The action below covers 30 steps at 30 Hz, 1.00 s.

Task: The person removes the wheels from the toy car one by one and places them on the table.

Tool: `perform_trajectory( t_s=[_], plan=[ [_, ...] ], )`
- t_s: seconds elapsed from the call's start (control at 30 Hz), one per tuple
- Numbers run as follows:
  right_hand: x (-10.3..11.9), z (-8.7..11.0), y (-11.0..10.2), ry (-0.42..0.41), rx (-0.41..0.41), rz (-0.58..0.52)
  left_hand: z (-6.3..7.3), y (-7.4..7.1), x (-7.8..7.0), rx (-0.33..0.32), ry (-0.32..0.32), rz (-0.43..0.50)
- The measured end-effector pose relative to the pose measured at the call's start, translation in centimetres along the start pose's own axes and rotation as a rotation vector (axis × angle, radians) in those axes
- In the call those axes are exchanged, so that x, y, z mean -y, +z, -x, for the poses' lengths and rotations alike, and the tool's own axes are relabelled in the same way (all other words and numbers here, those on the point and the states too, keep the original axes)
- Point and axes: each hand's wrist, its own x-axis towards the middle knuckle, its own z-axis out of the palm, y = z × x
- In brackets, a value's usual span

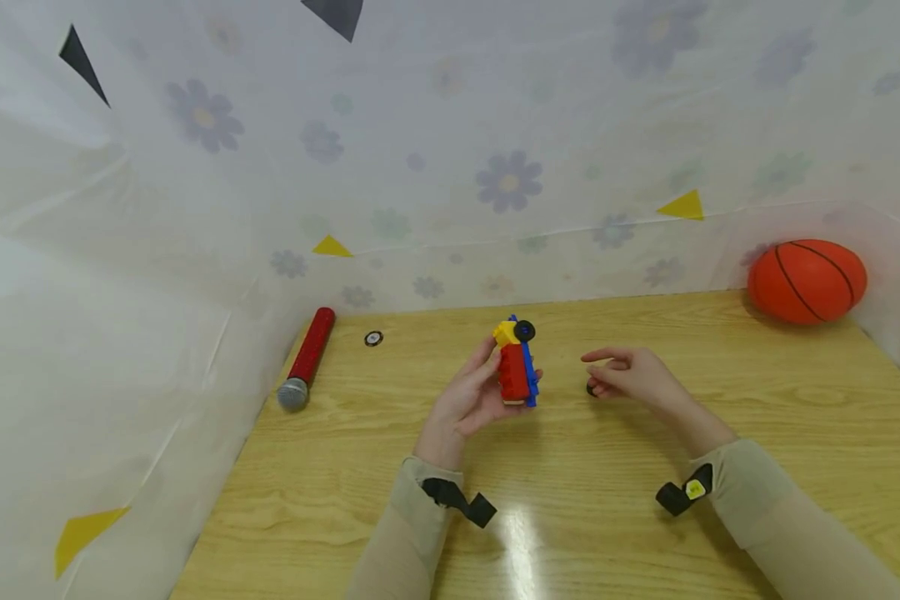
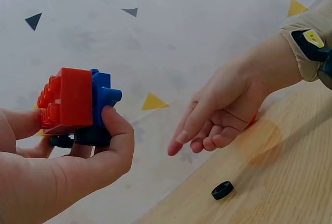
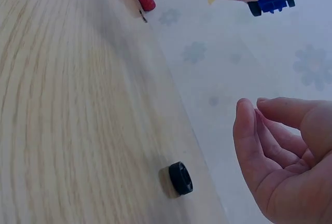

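My left hand (image 1: 468, 400) holds a toy car (image 1: 514, 375) made of building blocks up over the table, with fingers and thumb round its sides. The car has a red block (image 2: 75, 99), a yellow block at one end, a blue base and black wheels. A blue axle peg (image 2: 113, 95) sticks out bare near my left fingertips. A loose black wheel (image 3: 180, 178) lies on the tabletop. Just over that wheel hovers my right hand (image 1: 637, 379), fingers loosely bent and thumb near the index finger, with nothing between them.
On the left of the wooden table (image 1: 570, 500) lies a red microphone (image 1: 312, 350), with a small round disc (image 1: 373, 338) beside it. An orange-red basketball (image 1: 807, 282) sits at the back right corner. A flower-patterned sheet (image 1: 420, 167) stands behind the table.
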Motion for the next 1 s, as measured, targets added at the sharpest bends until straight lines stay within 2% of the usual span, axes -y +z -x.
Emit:
perform_trajectory(
  t_s=[0.1,0.4,0.5,0.6,0.73,1.0],
  plan=[
    [0.9,0.2,0.4,-0.035,0.007,-0.02,0.0,0.0,0.2,-0.015,-0.017,0.021],
    [3.0,0.9,1.4,-0.073,0.007,-0.069,0.0,-0.2,0.8,-0.125,-0.014,-0.088],
    [3.8,1.0,1.8,-0.087,0.0,-0.099,0.0,-0.2,1.0,-0.114,-0.004,-0.119],
    [4.5,1.2,2.3,-0.095,-0.005,-0.135,-0.1,-0.1,1.1,-0.073,0.01,-0.167],
    [5.3,1.3,2.7,-0.104,0.002,-0.152,-0.1,0.1,1.2,-0.039,0.009,-0.181],
    [6.3,1.5,3.3,-0.106,0.036,-0.142,-0.3,0.5,1.7,-0.085,-0.008,-0.226]
  ],
)
